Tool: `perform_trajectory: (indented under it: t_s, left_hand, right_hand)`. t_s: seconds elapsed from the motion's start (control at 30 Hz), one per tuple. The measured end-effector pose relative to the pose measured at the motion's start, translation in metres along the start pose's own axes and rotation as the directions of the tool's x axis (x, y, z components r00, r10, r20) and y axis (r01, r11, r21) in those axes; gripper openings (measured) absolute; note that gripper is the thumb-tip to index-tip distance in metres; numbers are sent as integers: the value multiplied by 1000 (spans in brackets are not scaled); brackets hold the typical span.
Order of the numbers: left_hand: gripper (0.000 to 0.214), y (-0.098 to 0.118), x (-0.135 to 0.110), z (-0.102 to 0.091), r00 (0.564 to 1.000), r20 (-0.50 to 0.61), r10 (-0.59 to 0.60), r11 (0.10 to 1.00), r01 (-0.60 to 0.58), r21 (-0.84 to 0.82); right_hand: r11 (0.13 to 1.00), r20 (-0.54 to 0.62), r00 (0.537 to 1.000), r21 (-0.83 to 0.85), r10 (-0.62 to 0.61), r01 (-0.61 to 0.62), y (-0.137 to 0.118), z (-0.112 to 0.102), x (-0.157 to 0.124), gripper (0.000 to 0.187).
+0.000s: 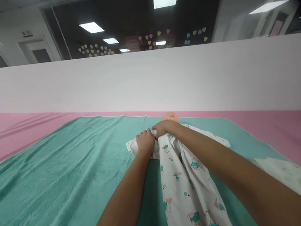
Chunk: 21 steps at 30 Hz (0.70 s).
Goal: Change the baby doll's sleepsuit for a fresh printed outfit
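A baby doll (170,116) lies on its back, only part of its head showing beyond my right arm. White baby clothing (182,180) printed with snowmen and small figures covers it and stretches toward me. My left hand (145,141) is closed around the white sleeve (132,147) on the left side. Right beside it, my right hand (161,129) grips the same sleeve near the doll's shoulder, with my forearm crossing over the garment. Whether a doll arm is inside the sleeve is hidden by my fingers.
Under the doll spreads a wrinkled green blanket (54,184), laid over a pink cover (15,130). A white patterned cloth (290,176) lies at the right. Behind stands a low white wall (142,82) with dark glass (121,17) above it.
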<state>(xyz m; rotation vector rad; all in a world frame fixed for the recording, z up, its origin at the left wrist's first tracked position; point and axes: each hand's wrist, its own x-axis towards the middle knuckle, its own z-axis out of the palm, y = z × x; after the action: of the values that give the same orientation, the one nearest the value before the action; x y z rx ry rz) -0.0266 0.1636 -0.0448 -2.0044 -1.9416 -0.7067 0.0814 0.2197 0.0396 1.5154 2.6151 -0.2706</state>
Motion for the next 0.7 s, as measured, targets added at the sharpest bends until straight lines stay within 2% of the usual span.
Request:
perform_trajectory:
  t_s: [0.13,0.3,0.4,0.5,0.7]
  left_hand:
    - [23,2,-2,-8,999,-22,-44,998,44,-34]
    - [32,-2,-9,-19,995,-67,-74,986,63,-154]
    - [32,-10,-13,-21,988,-15,-150,964,143,-224]
    - [28,-16,-16,-21,980,62,-188,955,197,-223]
    - [25,-19,-21,-19,988,100,-115,972,133,-193]
  right_hand:
    - [998,-56,998,-50,24,-27,-1,-3,-14,42]
    - [993,-75,997,-121,-7,-2,15,-16,-37,44]
    - [980,-66,998,-201,-19,5,23,-24,-51,46]
    - [972,-96,995,-235,-15,-8,24,-31,-64,47]
    - [973,-111,994,-228,2,-28,23,-39,-77,45]
